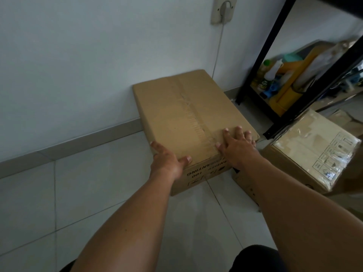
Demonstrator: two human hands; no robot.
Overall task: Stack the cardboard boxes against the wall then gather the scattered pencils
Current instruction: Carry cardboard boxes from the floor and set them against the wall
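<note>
A large brown cardboard box lies on the tiled floor with its far left edge against the white wall. My left hand grips its near left corner, thumb on top and fingers down the side. My right hand lies flat on the top near the right corner, fingers spread. A second cardboard box with clear tape and printed handling symbols sits to the right. A third, lower box peeks out under my right forearm. No pencils are in view.
A black metal shelf frame stands at the right, holding bottles and yellow items. A wall socket with a white cable running down sits above the box. Grey skirting lines the wall.
</note>
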